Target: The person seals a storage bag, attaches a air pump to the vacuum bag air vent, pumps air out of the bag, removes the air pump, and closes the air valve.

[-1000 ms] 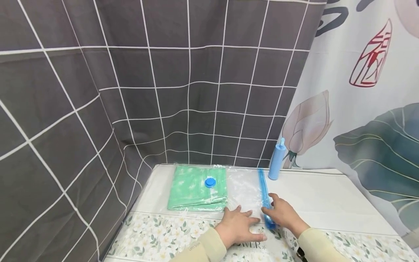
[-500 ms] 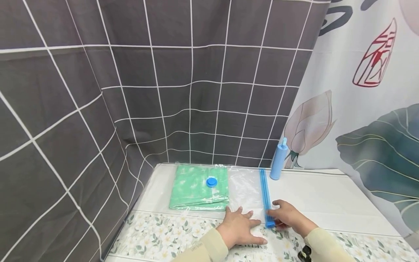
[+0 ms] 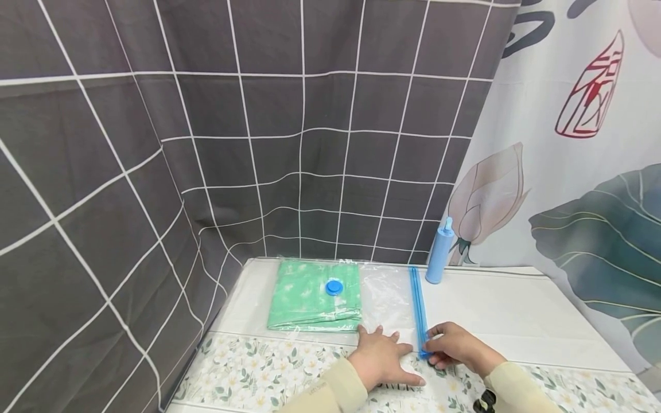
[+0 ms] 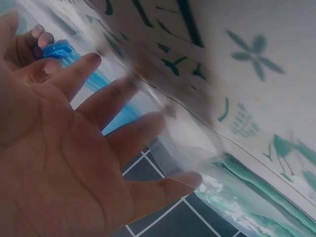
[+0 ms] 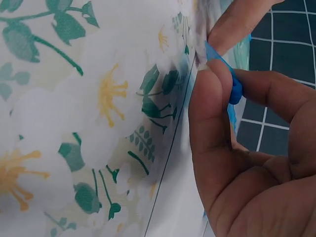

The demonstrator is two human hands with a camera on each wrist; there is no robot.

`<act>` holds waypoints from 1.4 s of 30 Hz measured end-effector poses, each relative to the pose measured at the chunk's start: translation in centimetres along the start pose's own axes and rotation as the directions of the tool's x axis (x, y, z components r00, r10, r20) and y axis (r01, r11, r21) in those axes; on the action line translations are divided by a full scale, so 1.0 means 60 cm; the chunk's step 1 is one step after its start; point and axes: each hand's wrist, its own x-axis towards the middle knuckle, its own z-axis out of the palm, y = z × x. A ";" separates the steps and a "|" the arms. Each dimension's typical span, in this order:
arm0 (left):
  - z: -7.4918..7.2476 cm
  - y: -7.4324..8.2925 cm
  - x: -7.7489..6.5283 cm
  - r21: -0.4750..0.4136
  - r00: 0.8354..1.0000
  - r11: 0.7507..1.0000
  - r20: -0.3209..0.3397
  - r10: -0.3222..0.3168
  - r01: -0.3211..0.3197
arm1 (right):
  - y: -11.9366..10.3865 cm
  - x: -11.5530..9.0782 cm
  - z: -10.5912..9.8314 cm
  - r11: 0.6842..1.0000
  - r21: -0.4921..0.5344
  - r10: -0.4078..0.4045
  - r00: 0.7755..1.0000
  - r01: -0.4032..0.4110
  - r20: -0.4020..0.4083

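A clear vacuum storage bag (image 3: pixel 389 292) lies flat on the table with a folded green cloth (image 3: pixel 310 295) inside. On top of the bag, over the cloth, sits a round blue valve cap (image 3: pixel 334 287). A blue zip strip (image 3: pixel 418 304) runs along its right edge. My left hand (image 3: pixel 379 358) rests with fingers spread at the bag's near edge, left of the strip. With thumb and finger, my right hand (image 3: pixel 454 347) pinches the near end of the zip strip; the right wrist view shows a blue end piece (image 5: pixel 236 91) between them.
Behind the strip's far end stands a light blue cylinder (image 3: pixel 439 255) with a narrow tip. The table has a flower-print front band (image 3: pixel 248 367) and a white back part (image 3: pixel 496 310). A dark checked curtain (image 3: pixel 320 155) hangs close behind and at the left.
My right hand has moved down along the zip strip to its near end and now pinches it there. The left hand stays spread at nearly the same place.
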 end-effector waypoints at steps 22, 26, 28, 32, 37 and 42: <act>0.019 0.030 0.019 0.235 0.975 0.972 -0.217 0.055 -0.003 | 0.010 -0.005 -0.019 0.992 0.117 -0.067 0.990 0.052 0.126; 0.019 0.037 0.025 0.284 0.959 0.958 -0.263 0.106 -0.029 | 0.016 -0.009 -0.026 0.984 0.163 -0.100 0.977 0.070 0.187; 0.018 0.039 0.027 0.310 0.952 0.950 -0.282 0.120 -0.027 | 0.018 -0.012 -0.027 0.981 0.180 -0.108 0.973 0.071 0.202; 0.014 0.044 0.028 0.353 0.943 0.936 -0.310 0.121 -0.004 | 0.019 -0.016 -0.027 0.982 0.176 -0.098 0.975 0.063 0.199; 0.010 0.054 0.029 0.411 0.929 0.912 -0.337 0.155 -0.003 | 0.015 -0.018 -0.026 0.989 0.143 -0.050 0.988 0.029 0.149; 0.011 0.062 0.027 0.460 0.910 0.888 -0.359 0.209 -0.023 | 0.012 -0.017 -0.024 0.986 0.165 -0.047 0.985 0.019 0.166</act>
